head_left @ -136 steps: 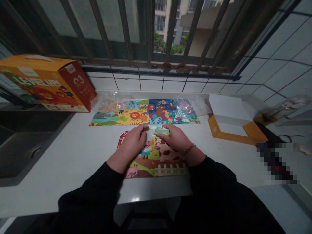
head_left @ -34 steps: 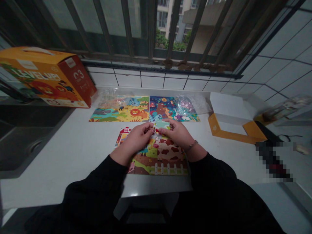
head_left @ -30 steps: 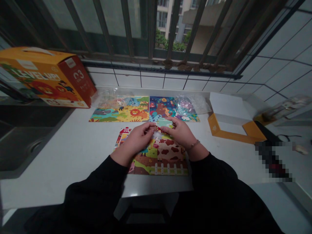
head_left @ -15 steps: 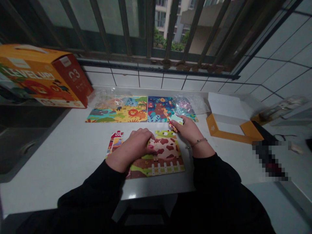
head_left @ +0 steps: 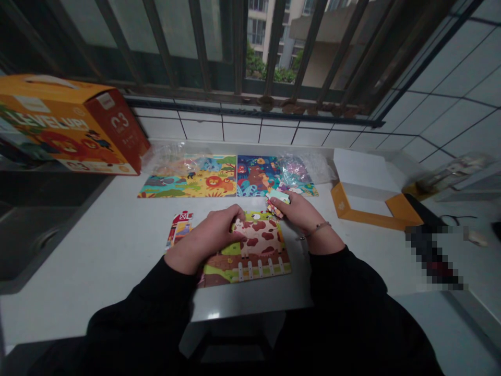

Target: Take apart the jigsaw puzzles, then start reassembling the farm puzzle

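A farm jigsaw puzzle [head_left: 258, 261] with a spotted cow and a white fence lies on the white counter in front of me. My left hand [head_left: 211, 236] rests on its middle, fingers curled, the fingertips pinching a piece at the cow's head. My right hand [head_left: 299, 213] hovers at the puzzle's far right corner. It is closed on several loose puzzle pieces [head_left: 276, 201], pale green on top. A red barn part of the puzzle [head_left: 178, 230] shows left of my left hand.
Two finished puzzles lie further back, a savanna puzzle [head_left: 191, 180] and a blue jungle puzzle [head_left: 258, 175], with clear plastic bags [head_left: 309, 167] on them. An orange puzzle box [head_left: 70, 128] stands at the left, an open white-and-orange tray [head_left: 368, 198] at the right, a sink [head_left: 23, 240] far left.
My hands, together over the puzzle's top middle a second ago, have separated. The right hand carried the loose pieces off to the right. The left hand stayed on the puzzle.
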### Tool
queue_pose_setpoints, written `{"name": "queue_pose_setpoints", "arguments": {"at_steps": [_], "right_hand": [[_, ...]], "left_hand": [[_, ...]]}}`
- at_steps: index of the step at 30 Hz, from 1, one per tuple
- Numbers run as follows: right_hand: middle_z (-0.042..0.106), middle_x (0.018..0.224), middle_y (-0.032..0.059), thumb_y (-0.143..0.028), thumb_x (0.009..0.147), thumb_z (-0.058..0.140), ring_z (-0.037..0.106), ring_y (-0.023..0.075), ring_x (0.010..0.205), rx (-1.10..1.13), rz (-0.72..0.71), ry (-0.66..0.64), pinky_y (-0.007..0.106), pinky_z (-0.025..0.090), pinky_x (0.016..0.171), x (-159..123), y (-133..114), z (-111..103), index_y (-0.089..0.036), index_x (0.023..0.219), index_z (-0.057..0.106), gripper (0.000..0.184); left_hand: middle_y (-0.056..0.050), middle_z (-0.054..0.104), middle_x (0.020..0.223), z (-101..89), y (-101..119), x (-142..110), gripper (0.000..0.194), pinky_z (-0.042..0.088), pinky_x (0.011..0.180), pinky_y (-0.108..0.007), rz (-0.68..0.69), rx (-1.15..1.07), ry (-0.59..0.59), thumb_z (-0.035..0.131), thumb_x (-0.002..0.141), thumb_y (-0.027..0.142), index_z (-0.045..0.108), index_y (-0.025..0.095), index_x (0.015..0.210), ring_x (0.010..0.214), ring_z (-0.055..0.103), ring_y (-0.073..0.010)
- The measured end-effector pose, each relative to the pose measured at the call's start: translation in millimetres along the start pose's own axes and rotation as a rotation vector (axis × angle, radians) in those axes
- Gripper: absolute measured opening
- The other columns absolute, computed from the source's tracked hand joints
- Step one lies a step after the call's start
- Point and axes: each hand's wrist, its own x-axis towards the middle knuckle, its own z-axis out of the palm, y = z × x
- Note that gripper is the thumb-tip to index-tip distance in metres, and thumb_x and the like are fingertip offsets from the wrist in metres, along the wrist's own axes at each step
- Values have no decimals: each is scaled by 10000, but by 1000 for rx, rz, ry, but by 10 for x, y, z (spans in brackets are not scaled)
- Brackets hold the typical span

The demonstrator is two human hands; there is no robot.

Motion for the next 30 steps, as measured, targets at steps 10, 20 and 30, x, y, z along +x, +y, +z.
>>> {"name": "queue_pose_setpoints", "arguments": {"at_steps": [10, 20, 30], "right_hand": [[836, 1088, 161, -562, 961, 754, 785, 329, 1077, 155, -30, 18, 492, 587, 1012, -7, -15, -7, -164, 1346, 722, 555], [773, 1345, 201, -578, 920, 807, 718, 367, 1302, 25, -29, -15, 491, 543, 1107, -14, -37, 46, -175, 1345, 743, 589], [779, 1307, 222, -564, 966, 767, 720, 388, 1292, -47, -50, -45, 496, 542, 1101, -27, -73, 39, -144, 1380, 738, 590]], "left_hand": [[-40, 769, 962, -1, 25, 26, 215, 496, 780, -362, 52, -113, 44, 751, 917, 373, 789, 249, 1089, 864, 683, -237], [-121, 772, 1192, 143, 14, 110, 373, 514, 927, -401, 80, 109, 49, 841, 890, 336, 744, 208, 1226, 1067, 700, -305], [-63, 735, 1069, 133, 94, 63, 159, 498, 837, -367, 48, 3, 53, 795, 873, 274, 704, 225, 994, 945, 684, -257]]}}
